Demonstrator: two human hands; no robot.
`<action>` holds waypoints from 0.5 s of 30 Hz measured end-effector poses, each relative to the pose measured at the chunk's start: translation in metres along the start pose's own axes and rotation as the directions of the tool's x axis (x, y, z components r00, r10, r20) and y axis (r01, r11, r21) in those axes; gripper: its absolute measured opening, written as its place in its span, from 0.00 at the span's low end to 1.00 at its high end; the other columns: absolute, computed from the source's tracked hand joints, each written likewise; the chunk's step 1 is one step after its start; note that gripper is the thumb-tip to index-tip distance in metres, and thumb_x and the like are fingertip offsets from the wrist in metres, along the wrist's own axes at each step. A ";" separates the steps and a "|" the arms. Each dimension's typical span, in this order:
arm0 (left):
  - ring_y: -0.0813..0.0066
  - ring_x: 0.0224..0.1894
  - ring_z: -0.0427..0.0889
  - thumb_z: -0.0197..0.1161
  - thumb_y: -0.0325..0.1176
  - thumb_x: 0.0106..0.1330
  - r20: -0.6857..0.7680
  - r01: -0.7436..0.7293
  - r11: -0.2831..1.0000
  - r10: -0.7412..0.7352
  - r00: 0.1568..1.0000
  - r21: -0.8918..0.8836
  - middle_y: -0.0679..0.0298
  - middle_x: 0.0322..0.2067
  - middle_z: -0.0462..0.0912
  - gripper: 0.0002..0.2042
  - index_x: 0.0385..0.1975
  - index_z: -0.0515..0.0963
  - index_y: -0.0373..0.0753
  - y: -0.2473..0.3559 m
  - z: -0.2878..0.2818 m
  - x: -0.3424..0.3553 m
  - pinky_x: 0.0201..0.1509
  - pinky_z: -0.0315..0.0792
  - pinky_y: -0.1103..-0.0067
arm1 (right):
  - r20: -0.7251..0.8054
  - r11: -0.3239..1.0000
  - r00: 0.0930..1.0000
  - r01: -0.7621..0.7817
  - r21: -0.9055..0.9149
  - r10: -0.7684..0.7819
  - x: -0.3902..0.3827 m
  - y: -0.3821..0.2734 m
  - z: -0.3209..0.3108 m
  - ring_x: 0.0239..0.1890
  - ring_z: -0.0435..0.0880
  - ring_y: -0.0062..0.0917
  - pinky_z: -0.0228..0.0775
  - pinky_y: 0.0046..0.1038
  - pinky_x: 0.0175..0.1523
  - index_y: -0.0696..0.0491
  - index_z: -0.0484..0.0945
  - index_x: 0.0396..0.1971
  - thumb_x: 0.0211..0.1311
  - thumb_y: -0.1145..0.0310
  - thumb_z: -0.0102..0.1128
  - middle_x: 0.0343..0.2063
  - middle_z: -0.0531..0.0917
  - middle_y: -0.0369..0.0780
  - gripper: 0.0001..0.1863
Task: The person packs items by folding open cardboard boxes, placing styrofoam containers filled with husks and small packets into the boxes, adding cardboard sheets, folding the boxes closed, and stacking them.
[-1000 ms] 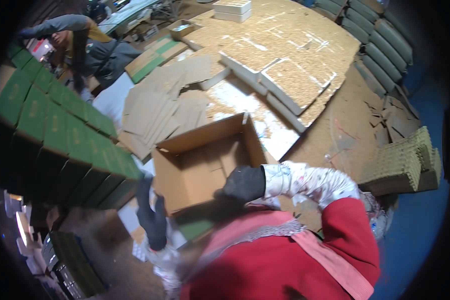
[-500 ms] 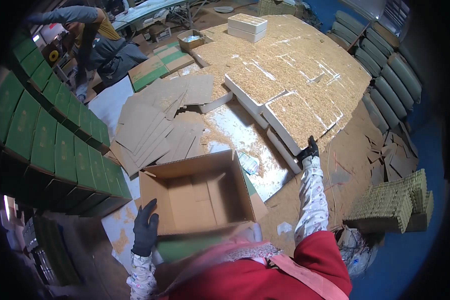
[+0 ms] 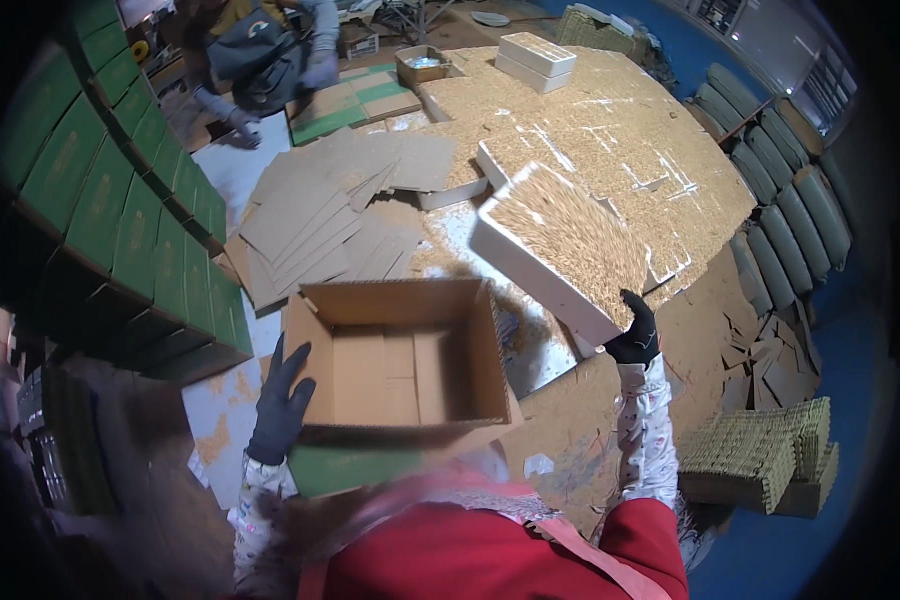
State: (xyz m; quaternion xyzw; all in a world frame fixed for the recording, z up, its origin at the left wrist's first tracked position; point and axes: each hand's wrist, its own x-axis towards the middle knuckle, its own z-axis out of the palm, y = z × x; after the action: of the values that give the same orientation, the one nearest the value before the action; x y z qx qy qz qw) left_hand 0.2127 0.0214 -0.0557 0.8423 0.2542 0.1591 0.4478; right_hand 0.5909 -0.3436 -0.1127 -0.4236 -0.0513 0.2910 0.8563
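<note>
In front of me stands an open-topped brown cardboard box (image 3: 310,300) with nothing visible inside. My left hand (image 3: 281,402) is at its left side, gloved in dark grey, fingers spread. A white foam box (image 3: 535,275), its top covered with tan husk-like shavings, is raised and tilted over the table. My right hand (image 3: 637,332), in a black glove, grips that foam box by its near right corner. Behind it lie more shavings-covered white boxes (image 3: 660,190), packed close together.
Flat cardboard sheets (image 3: 310,215) lie fanned out beyond the box. Stacked green cartons (image 3: 130,240) wall off the left. Two stacked white boxes (image 3: 536,60) sit at the far end. A woven tan stack (image 3: 760,450) stands at right. Another person (image 3: 255,60) works at far left.
My right hand has lifted the foam box from its row and swung it leftward toward the cardboard box. The left hand stays beside the carton. The other person has shifted posture.
</note>
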 end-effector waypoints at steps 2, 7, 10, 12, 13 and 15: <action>0.62 0.64 0.54 0.50 0.34 0.63 0.003 -0.018 1.000 0.018 1.000 0.023 0.54 0.63 0.53 0.25 0.61 0.57 0.41 -0.007 0.002 0.003 0.64 0.50 0.73 | 0.075 0.992 0.990 -0.123 0.018 0.121 -0.003 -0.004 0.041 0.54 0.69 0.33 0.58 0.37 0.60 0.55 0.66 0.48 0.52 0.70 0.56 0.48 0.73 0.43 0.22; 0.74 0.62 0.57 0.34 0.41 0.71 0.014 0.376 0.887 -0.386 0.922 -0.267 0.59 0.60 0.60 0.24 0.61 0.51 0.32 -0.081 0.016 0.021 0.63 0.50 0.80 | 0.941 0.176 0.299 0.946 -0.271 -0.159 0.000 0.018 0.162 0.49 0.73 0.31 0.49 0.38 0.61 0.57 0.65 0.48 0.41 0.74 0.67 0.46 0.74 0.45 0.30; 0.73 0.59 0.61 0.30 0.35 0.71 0.054 0.123 0.505 -0.150 0.987 -0.854 0.56 0.58 0.62 0.22 0.62 0.48 0.31 -0.131 0.024 0.020 0.62 0.54 0.80 | 0.426 0.695 0.890 0.203 -0.690 0.163 -0.028 0.041 0.203 0.42 0.75 0.21 0.65 0.20 0.48 0.55 0.45 0.63 0.44 0.71 0.53 0.47 0.73 0.39 0.43; 0.67 0.60 0.62 0.38 0.26 0.65 -0.041 0.153 0.661 -0.269 0.962 -0.734 0.52 0.58 0.62 0.22 0.60 0.53 0.29 -0.128 0.031 0.007 0.60 0.57 0.80 | 0.287 0.794 0.885 -0.138 -0.592 0.368 -0.056 0.038 0.232 0.44 0.74 0.22 0.65 0.22 0.50 0.53 0.47 0.63 0.41 0.74 0.52 0.49 0.72 0.39 0.44; 0.66 0.60 0.62 0.38 0.26 0.65 -0.074 0.144 0.893 -0.193 0.978 -0.425 0.50 0.58 0.61 0.22 0.60 0.53 0.30 -0.073 0.023 -0.005 0.60 0.57 0.79 | 0.242 0.785 0.875 -0.215 -0.581 0.419 -0.066 0.036 0.237 0.48 0.72 0.23 0.63 0.22 0.51 0.52 0.46 0.64 0.38 0.75 0.52 0.53 0.68 0.40 0.46; 0.72 0.57 0.66 0.32 0.32 0.69 -0.198 -0.240 0.806 0.399 0.895 0.541 0.60 0.57 0.65 0.20 0.58 0.59 0.33 -0.055 0.021 -0.020 0.59 0.58 0.81 | 0.253 0.799 0.852 -0.270 -0.537 0.458 -0.067 0.045 0.205 0.55 0.67 0.26 0.63 0.23 0.51 0.50 0.47 0.63 0.36 0.81 0.53 0.57 0.64 0.38 0.47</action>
State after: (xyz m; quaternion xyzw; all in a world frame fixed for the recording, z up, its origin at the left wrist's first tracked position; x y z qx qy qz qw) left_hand 0.1912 0.0218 -0.1135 0.9257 0.2050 0.2882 0.1344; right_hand 0.4465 -0.2167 -0.0055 -0.5622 -0.1988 0.5051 0.6239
